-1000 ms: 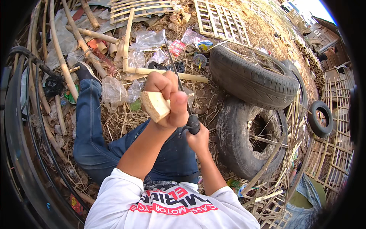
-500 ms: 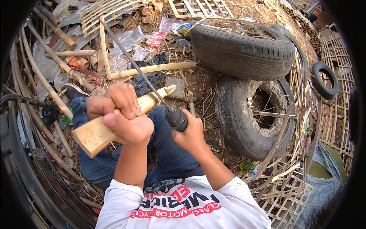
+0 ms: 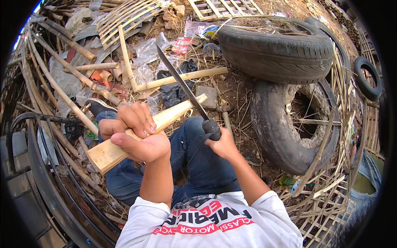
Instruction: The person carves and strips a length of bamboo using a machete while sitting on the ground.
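My left hand (image 3: 138,132) is closed around a pale piece of split bamboo (image 3: 108,155), whose squared end points toward my lower left and whose narrower end points up to the right. My right hand (image 3: 223,144) grips the black handle of a machete (image 3: 180,79). Its long dark blade slants up and to the left, passing close by the bamboo's narrow far end; whether they touch I cannot tell. Both hands are over my bent legs in blue jeans.
Two large worn tyres (image 3: 275,56) lie stacked at the right, the lower one (image 3: 269,128) holding concrete. A bent bamboo strip (image 3: 182,78), plastic scraps and a grey block (image 3: 206,96) lie ahead. Bamboo poles (image 3: 70,78) and a black metal frame (image 3: 45,165) line the left.
The machete's blade has turned so its flat side shows, and my right hand has shifted slightly outward from the bamboo. The whole view has moved left, so the surroundings appear farther right.
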The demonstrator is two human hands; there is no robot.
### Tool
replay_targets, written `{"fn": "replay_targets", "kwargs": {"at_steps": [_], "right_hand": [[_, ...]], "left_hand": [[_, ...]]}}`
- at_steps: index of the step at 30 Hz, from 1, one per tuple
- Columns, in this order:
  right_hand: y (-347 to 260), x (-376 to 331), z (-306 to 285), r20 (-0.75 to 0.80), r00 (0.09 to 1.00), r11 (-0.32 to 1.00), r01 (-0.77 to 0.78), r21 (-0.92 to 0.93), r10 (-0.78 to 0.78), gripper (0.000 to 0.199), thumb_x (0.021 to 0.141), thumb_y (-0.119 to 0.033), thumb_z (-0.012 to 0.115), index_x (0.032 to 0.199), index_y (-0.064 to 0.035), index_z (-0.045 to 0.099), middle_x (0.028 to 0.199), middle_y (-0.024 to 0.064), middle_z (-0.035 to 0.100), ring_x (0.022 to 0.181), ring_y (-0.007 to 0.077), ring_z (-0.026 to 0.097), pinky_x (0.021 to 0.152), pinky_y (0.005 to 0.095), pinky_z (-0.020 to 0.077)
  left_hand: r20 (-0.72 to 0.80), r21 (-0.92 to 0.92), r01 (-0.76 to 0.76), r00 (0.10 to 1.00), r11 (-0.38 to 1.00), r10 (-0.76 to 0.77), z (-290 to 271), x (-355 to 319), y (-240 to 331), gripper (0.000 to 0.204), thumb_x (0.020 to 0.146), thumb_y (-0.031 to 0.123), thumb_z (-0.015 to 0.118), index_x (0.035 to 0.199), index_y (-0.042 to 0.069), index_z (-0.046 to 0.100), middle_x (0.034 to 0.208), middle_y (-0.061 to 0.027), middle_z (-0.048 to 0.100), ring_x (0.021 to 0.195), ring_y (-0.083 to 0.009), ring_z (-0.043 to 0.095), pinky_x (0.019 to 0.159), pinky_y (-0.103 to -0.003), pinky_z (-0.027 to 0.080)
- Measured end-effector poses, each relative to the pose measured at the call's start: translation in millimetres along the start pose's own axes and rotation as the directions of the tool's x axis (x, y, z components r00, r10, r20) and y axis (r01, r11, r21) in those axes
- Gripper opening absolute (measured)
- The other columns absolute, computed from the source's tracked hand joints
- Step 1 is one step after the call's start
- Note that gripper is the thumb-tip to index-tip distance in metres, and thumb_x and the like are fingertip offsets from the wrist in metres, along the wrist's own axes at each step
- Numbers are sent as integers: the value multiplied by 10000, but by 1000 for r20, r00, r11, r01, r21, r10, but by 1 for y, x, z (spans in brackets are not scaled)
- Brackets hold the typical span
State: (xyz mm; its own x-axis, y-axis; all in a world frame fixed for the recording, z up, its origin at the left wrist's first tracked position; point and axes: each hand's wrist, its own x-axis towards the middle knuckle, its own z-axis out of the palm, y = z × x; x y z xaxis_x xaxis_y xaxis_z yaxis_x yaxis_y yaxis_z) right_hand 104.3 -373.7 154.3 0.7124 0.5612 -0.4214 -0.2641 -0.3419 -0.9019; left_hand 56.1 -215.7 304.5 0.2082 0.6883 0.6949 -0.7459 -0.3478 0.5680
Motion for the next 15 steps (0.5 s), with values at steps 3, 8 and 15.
{"fn": "replay_targets", "kwargs": {"at_steps": [3,8,15], "right_hand": [[1,4,-10,258,964,911,-162,378,64,131,739,-60,672,760,-22,547,570,52,558,450,111,513,479,273,432],[-28,-9,4,7,962,961,272,60,-272,171,708,-59,643,856,-6,577,665,57,606,518,160,556,573,296,469],[-9,-14,-2,-39,918,890,371,-264,-394,372,599,-92,718,945,-17,606,791,212,645,782,413,624,685,413,507]], "left_hand": [[7,7,17,1000,1000,-17,3,-2,0,454,923,483,497,724,136,283,515,16,331,416,-59,273,413,-190,243],[61,79,42,997,996,-46,12,-7,3,465,913,530,475,742,143,282,522,19,344,417,-60,287,423,-193,246],[79,82,53,995,995,-59,10,-5,2,425,918,538,451,785,173,280,541,31,353,422,-64,310,431,-189,258]]}}
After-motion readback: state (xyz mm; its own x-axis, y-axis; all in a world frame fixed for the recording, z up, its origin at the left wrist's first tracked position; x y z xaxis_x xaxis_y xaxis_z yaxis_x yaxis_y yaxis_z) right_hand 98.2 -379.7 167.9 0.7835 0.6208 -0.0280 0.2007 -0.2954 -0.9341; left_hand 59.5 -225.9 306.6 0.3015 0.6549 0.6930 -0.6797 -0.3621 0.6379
